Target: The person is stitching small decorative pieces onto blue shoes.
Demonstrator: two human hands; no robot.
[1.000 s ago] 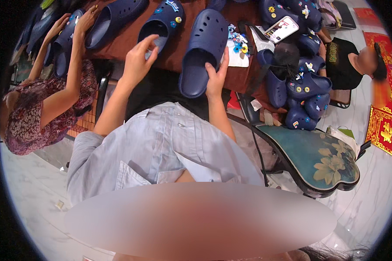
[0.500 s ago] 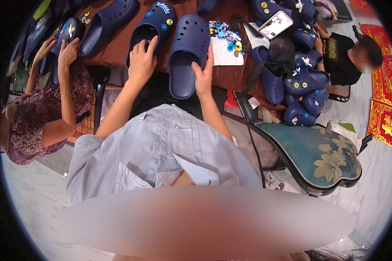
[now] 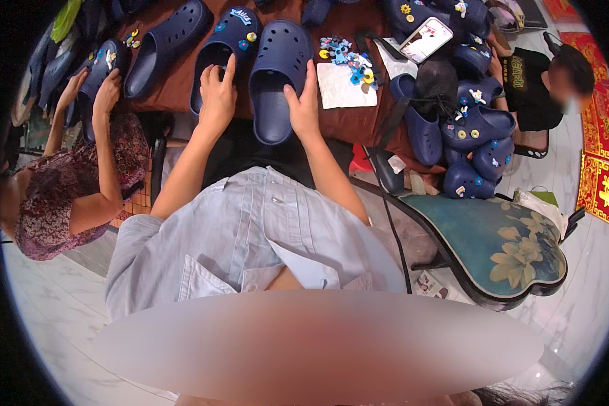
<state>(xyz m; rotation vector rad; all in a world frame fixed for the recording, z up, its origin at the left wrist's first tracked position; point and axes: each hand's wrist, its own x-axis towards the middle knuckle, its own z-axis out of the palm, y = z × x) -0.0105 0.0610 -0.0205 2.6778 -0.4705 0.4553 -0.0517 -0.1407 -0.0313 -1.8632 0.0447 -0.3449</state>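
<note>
My left hand [image 3: 218, 101] reaches into the opening of a navy clog [image 3: 213, 55] and grips it, fingers bent inside and partly hidden. That clog carries a few charms, among them a blue lettered one and a yellow round one, on its toe. My right hand [image 3: 302, 105] holds a plain navy clog [image 3: 281, 51] by its right side, thumb toward the opening. The plain clog has bare holes on top, and its heel hangs past the table edge. Right of it, a heap of small colourful charms [image 3: 348, 57] lies on and behind a white sheet [image 3: 348, 95].
Another plain clog [image 3: 169, 44] lies to the left on the brown tablecloth [image 3: 355, 127]. A co-worker's hands [image 3: 105, 91] hold a charmed clog [image 3: 105, 61] there. At right are piled charmed clogs [image 3: 477, 125], a phone [image 3: 426, 40], another person [image 3: 534, 88] and a chair with a flowered seat [image 3: 487, 243].
The plain clog has shifted left and slightly away from me, with my right hand on it. My left hand keeps its grip on the charmed clog. The whole view has shifted a little.
</note>
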